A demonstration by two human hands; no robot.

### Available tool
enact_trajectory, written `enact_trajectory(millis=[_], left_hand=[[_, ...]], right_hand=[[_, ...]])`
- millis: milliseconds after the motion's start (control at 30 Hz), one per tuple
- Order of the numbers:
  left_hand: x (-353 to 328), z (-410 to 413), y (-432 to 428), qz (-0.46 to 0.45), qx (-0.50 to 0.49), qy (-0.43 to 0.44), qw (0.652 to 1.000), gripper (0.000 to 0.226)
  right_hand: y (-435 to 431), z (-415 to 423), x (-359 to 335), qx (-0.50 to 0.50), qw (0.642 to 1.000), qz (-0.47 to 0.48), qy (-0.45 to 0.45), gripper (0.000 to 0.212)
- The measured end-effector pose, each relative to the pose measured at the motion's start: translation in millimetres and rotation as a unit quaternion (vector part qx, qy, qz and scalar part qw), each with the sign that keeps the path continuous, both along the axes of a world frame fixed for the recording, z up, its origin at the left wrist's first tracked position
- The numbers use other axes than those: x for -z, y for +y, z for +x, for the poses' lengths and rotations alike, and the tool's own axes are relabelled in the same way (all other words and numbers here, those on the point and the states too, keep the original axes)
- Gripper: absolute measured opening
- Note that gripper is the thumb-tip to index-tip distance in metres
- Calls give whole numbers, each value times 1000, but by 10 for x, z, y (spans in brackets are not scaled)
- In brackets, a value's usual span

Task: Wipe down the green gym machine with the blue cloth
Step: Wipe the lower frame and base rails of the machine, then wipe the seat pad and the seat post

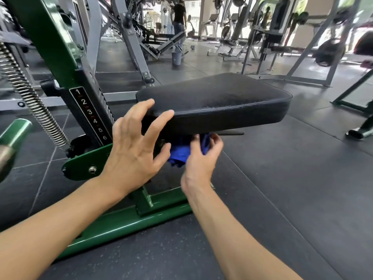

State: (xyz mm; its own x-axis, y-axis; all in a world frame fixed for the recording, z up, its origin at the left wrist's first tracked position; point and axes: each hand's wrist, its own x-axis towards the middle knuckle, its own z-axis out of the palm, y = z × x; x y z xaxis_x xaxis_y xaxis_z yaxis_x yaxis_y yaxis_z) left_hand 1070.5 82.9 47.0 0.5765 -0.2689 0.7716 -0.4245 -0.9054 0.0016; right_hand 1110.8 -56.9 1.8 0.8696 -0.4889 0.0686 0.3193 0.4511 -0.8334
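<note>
The green gym machine (121, 221) fills the left and centre, with a slanted green upright, a numbered black adjustment strip and a black padded seat (218, 102). My left hand (135, 146) hovers spread at the seat's near left corner, fingertips at its edge. Under the seat, my right hand (201, 158) grips the bunched blue cloth (180, 153) against the seat's support. Part of the cloth is hidden by the seat and my fingers.
A coiled steel spring (30, 96) runs down the left side. Grey machines (131, 43) stand behind. A person stands far back beside a grey bucket (176, 58). Another green frame (351, 98) sits at the right. Dark rubber floor tiles lie all around.
</note>
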Motion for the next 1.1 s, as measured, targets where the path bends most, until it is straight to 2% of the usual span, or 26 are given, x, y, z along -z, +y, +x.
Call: enact_trajectory(millis=[67,167,233,367,433,533,600,667,767,833,900,1033,1100], left_hand=[[-1,27,-24,-10,-3,33,999,79],[14,34,-38,-24,-3,48,999,86],[22,29,-69,-40,4,44,998,86],[30,29,-150,-48,5,43,998,85],[39,36,-166,-49,5,45,998,84],[45,29,-141,-48,7,46,998,85],[33,27,-117,-41,8,44,998,87],[10,14,-96,-38,13,52,998,88],[-17,-28,-87,-45,23,74,996,89],[-40,-43,-60,-48,28,81,995,88],[-40,-34,-47,-49,31,82,995,88],[-68,-66,-49,-55,41,85,994,88],[-98,-68,-17,-53,44,89,994,86]], right_hand=[[130,-30,28,-32,999,1,-10,42],[34,44,-13,30,998,-56,11,37],[-120,127,-61,72,996,-56,18,33],[-496,420,-250,147,986,65,40,32],[-657,556,-339,138,980,136,48,34],[-897,731,-412,108,968,223,37,20],[-1096,797,-447,120,965,230,48,14],[-1330,811,-405,172,961,203,76,10],[-1697,680,-415,260,945,186,69,5],[-1876,556,-564,345,932,107,33,5],[-1887,390,-806,382,924,-28,-17,9],[-1531,172,-1135,319,891,-301,-113,20],[-1305,201,-1120,259,841,-460,-117,22]])
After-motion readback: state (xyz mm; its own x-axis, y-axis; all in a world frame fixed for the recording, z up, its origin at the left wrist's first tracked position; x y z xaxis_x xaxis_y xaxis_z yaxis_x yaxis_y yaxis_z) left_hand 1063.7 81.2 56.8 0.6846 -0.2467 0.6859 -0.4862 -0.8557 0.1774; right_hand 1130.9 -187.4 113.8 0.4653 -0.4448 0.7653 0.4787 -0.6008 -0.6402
